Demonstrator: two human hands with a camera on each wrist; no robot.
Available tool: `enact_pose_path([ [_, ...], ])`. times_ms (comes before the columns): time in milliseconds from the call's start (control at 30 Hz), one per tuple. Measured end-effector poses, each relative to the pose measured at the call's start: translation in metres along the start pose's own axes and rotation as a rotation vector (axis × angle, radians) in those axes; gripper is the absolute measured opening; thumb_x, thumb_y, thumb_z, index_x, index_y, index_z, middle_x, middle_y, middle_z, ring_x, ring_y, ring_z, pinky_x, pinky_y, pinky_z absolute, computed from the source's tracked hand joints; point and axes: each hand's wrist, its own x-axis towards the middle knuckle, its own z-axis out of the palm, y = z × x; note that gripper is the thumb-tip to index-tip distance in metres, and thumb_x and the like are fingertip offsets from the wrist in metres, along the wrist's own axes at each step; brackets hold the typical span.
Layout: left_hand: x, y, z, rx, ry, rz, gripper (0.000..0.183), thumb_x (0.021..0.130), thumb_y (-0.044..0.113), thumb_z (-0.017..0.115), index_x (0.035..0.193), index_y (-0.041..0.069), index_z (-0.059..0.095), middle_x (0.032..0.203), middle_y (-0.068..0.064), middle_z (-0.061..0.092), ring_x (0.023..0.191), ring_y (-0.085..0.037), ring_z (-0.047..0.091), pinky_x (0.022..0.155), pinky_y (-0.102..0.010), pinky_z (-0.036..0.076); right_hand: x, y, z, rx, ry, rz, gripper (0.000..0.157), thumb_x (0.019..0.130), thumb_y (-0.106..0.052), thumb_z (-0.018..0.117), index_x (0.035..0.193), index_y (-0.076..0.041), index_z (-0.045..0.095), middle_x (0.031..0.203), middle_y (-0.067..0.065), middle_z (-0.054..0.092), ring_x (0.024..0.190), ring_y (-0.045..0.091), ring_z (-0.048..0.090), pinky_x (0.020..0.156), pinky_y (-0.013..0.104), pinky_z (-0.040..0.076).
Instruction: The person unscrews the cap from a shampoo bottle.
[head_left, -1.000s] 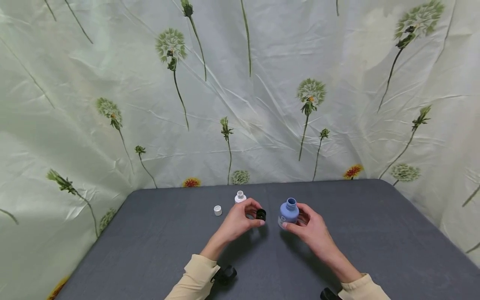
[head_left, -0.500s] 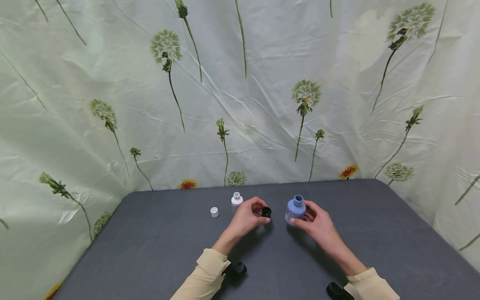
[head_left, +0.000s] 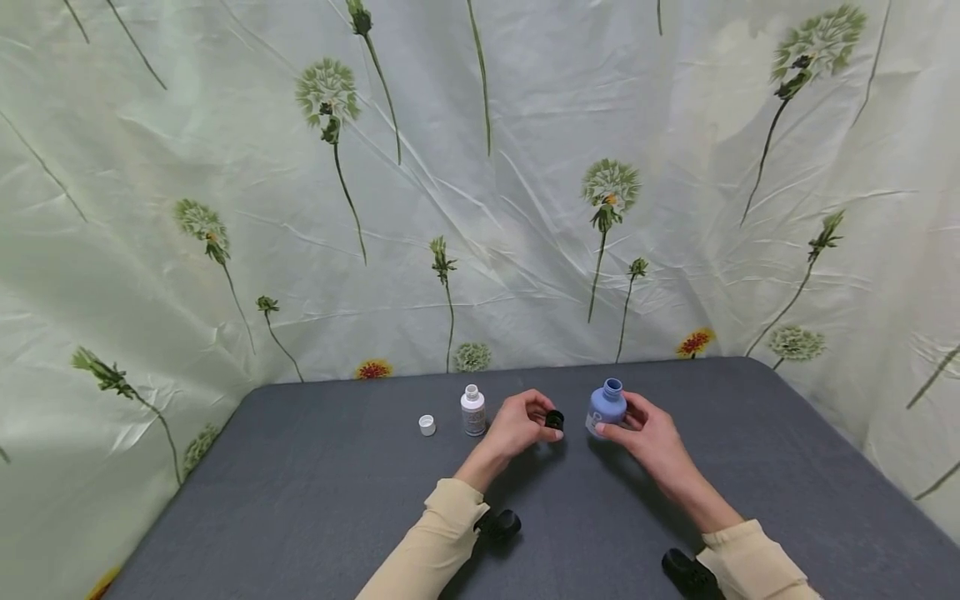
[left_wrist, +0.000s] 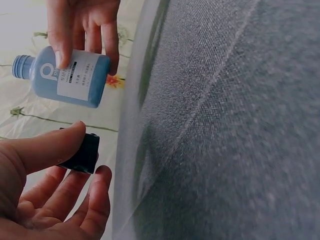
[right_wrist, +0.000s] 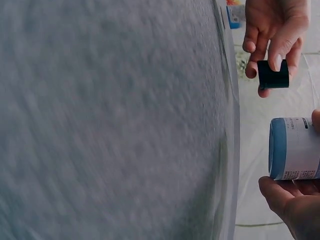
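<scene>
Between thumb and fingers, my left hand [head_left: 519, 427] pinches a black bottle cap [head_left: 554, 420], its open end turned up in the head view. My right hand [head_left: 654, 435] grips a blue bottle [head_left: 606, 407] with a bare threaded neck and a white label, held above the table. In the left wrist view the blue bottle [left_wrist: 70, 77] and the black cap [left_wrist: 82, 152] are a short way apart. The right wrist view also has the cap [right_wrist: 273, 74] in the left hand and the lower part of the bottle [right_wrist: 295, 148] in the right.
A white bottle [head_left: 473, 411] without a cap stands upright on the dark grey table [head_left: 315, 500], left of my left hand. Beside it lies a small white cap [head_left: 427, 425]. A flower-printed curtain [head_left: 525, 208] hangs behind the table's far edge.
Both hands have moved right in the head view, carrying the black cap and the blue bottle. The white bottle, partly hidden earlier, now shows fully. The view has shifted slightly.
</scene>
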Motion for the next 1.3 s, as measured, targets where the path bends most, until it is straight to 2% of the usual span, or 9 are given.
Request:
enact_pose_path([
  [333,0.009,-0.004,0.017,-0.054,0.028,-0.033,0.031,0.069,-0.009,0.082,0.092,0.001,0.065,0.084,-0.007,0.071,0.071,-0.011,0.056,0.064,-0.026,0.041,0.011,0.006,-0.02,0.0,-0.003,0.038,0.071,0.089,-0.014,0.074,0.146,0.007,0.036,0.143,0.032,0.043,0.134,0.041,0.041,0.103,0.05,0.038],
  [533,0.015,-0.005,0.026,-0.032,0.043,-0.055,0.031,0.069,-0.007,0.083,0.093,0.003,0.065,0.084,-0.003,0.071,0.078,-0.01,0.058,0.067,-0.026,0.042,0.014,0.011,-0.026,-0.008,-0.001,0.043,0.071,0.089,-0.014,0.074,0.145,0.007,0.036,0.142,0.032,0.044,0.134,0.041,0.041,0.103,0.048,0.039],
  [767,0.021,-0.004,0.034,-0.018,0.038,-0.087,0.031,0.07,-0.006,0.083,0.093,0.005,0.066,0.084,-0.002,0.069,0.077,-0.01,0.057,0.064,-0.026,0.043,0.018,0.019,-0.03,-0.015,-0.013,0.064,0.071,0.089,-0.013,0.073,0.146,0.008,0.035,0.141,0.031,0.045,0.133,0.039,0.043,0.099,0.036,0.045],
  [1033,0.029,-0.002,0.04,0.015,0.043,-0.114,0.03,0.071,-0.003,0.084,0.093,0.008,0.067,0.084,0.001,0.067,0.078,-0.011,0.055,0.063,-0.027,0.042,0.024,0.024,-0.036,-0.017,-0.039,0.106,0.073,0.09,-0.011,0.071,0.147,0.011,0.03,0.143,0.033,0.042,0.133,0.041,0.041,0.102,0.044,0.042],
  [1233,0.037,-0.002,0.045,0.03,0.041,-0.111,0.03,0.071,-0.003,0.085,0.093,0.008,0.067,0.082,0.001,0.067,0.075,-0.012,0.053,0.06,-0.026,0.039,0.029,0.026,-0.039,0.018,-0.073,0.109,0.073,0.091,-0.009,0.069,0.147,0.012,0.027,0.144,0.033,0.041,0.134,0.039,0.041,0.099,0.032,0.043],
  [1300,0.039,-0.003,0.046,0.028,0.041,-0.113,0.03,0.07,-0.004,0.085,0.092,0.007,0.068,0.082,0.0,0.067,0.074,-0.011,0.054,0.06,-0.026,0.039,0.031,0.026,-0.04,0.019,-0.075,0.106,0.074,0.09,-0.008,0.069,0.147,0.013,0.027,0.143,0.033,0.041,0.134,0.039,0.041,0.1,0.034,0.043],
])
